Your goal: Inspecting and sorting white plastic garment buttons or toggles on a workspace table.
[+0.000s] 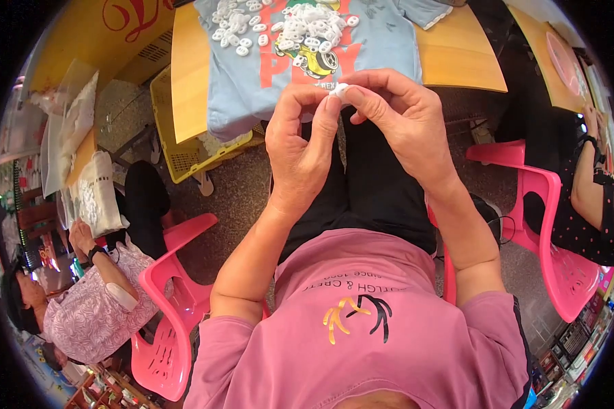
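Between the fingertips of both hands, held in front of the table edge, is a small white plastic piece (339, 89). My left hand (300, 136) pinches it from the left with thumb and forefinger. From the right, my right hand (406, 123) grips it with its thumb and bent fingers; the fingertips hide much of its shape. Beyond my hands, a heap of similar white oval pieces with two holes (312, 26) lies on a light blue printed T-shirt (235, 88). Several more of these pieces are scattered to the left of the heap.
The shirt covers part of a wooden table (457, 58). A yellow crate (184, 160) stands below its left side. On pink chairs, one person (95, 300) sits at left and another (583, 184) at right. A pink round tray (564, 61) rests on the right table.
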A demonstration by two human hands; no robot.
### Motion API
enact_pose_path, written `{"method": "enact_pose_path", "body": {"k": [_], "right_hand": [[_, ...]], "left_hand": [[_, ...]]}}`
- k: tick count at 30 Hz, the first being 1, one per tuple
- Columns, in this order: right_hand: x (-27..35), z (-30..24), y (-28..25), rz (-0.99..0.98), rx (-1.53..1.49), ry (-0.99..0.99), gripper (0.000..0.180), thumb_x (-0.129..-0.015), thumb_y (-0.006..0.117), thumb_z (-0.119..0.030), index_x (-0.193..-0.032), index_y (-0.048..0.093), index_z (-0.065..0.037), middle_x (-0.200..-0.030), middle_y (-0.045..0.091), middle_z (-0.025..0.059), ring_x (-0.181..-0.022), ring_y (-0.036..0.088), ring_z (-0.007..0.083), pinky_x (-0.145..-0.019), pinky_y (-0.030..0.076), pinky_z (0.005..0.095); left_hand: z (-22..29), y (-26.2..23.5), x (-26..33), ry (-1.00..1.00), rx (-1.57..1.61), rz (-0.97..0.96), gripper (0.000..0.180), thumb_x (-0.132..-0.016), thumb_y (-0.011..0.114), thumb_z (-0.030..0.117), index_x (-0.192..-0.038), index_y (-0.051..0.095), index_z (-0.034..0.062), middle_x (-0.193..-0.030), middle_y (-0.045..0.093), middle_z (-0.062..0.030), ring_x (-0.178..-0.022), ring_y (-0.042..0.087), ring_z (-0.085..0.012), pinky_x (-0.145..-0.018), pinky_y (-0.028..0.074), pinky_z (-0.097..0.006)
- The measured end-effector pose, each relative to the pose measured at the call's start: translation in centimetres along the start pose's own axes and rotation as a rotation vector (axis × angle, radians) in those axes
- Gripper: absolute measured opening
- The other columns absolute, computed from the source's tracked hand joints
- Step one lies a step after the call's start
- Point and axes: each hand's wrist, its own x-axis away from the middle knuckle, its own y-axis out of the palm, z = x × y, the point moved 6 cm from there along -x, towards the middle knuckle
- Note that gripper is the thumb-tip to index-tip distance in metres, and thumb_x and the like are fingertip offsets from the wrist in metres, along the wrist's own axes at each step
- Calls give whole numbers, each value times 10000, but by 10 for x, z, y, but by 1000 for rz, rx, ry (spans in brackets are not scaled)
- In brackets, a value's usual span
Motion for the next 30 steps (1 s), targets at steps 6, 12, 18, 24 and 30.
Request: {"method": "enact_pose_path", "body": {"k": [6,12,18,24,30], "right_hand": [[2,11,7,54,63,-7,198,-963,586,-123,-1071,616,40,-923,651,40,-772,607,80,-713,510,214],[3,18,6,143,3,47,210,-978,559,-136,-1088,587,41,-949,635,48,-788,604,86,-716,512,221],[3,24,7,198,-80,85,209,-978,556,-136,-1092,584,37,-950,631,50,-833,598,83,-734,511,224],[2,28,-1,234,121,-31,197,-969,570,-134,-1073,597,32,-932,632,36,-799,587,70,-719,504,223],[-9,23,-11,261,7,25,198,-959,591,-143,-1058,616,27,-859,625,19,-742,578,68,-699,485,208]], "left_hand": [[-9,8,5,-134,146,130,102,-947,606,92,-949,566,-1,-861,617,-18,-764,553,-43,-677,458,-195],[-13,16,5,-180,151,204,108,-949,599,95,-930,558,-3,-852,626,-25,-765,576,-49,-678,493,-213],[-15,26,6,-227,274,245,130,-957,588,106,-945,549,-17,-864,623,-34,-765,580,-62,-696,498,-218],[-20,27,8,-213,231,282,116,-961,585,106,-949,551,-4,-875,611,-36,-756,557,-61,-664,471,-208],[-15,5,4,-98,-49,321,143,-968,587,144,-942,555,7,-827,570,-1,-731,501,-49,-665,430,-203]]}}
